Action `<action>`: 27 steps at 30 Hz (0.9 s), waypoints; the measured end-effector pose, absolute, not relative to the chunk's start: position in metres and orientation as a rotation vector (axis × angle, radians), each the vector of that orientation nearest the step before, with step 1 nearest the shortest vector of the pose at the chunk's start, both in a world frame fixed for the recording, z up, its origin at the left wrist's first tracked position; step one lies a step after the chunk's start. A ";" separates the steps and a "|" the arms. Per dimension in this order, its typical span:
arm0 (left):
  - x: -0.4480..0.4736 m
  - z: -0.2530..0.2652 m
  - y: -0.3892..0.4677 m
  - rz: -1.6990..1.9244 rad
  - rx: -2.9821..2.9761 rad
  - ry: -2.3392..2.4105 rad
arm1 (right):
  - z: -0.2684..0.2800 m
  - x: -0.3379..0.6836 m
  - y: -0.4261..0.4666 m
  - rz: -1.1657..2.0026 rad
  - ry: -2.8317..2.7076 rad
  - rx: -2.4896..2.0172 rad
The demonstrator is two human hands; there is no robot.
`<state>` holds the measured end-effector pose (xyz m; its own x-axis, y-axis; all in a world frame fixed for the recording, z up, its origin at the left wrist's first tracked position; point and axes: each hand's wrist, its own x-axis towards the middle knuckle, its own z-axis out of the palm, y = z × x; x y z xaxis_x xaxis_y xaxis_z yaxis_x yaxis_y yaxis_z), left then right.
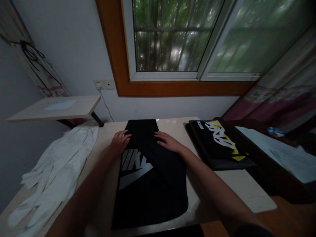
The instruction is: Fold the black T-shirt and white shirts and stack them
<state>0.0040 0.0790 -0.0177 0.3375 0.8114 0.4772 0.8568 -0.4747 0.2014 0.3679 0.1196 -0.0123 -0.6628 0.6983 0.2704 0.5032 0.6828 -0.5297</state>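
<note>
A black garment (150, 207) with a grey NIKE print lies lengthwise on the pale table (103, 171). Its right part is folded over, covering some of the lettering, and its exact kind cannot be made out. My left hand (120, 142) rests on its left edge near the far end, fingers stretched over the cloth. Across from it, my right hand (168, 141) lies on the right edge with its fingers apart. Neither hand has cloth visibly gripped.
On the right sits a stack of folded dark clothes (209, 141), the top one printed in white and yellow. White cloth (61, 161) lies in a heap at left, partly under a raised wooden shelf (54, 112). A wall and window (172, 49) stand behind the table.
</note>
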 end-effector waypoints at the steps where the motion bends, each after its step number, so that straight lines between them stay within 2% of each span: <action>1: 0.004 -0.018 0.071 -0.789 -2.516 -1.557 | -0.010 0.371 0.115 0.604 -2.438 -0.912; 10: 0.011 -0.010 0.008 -0.602 -2.674 -1.510 | 0.015 0.404 0.062 0.955 -2.269 -0.911; 20: 0.005 -0.011 -0.040 -0.644 -2.734 -1.475 | 0.030 0.441 0.025 0.815 -2.299 -1.214; 27: 0.003 -0.009 -0.049 -0.585 -2.708 -1.483 | 0.024 0.444 0.022 1.015 -2.166 -1.277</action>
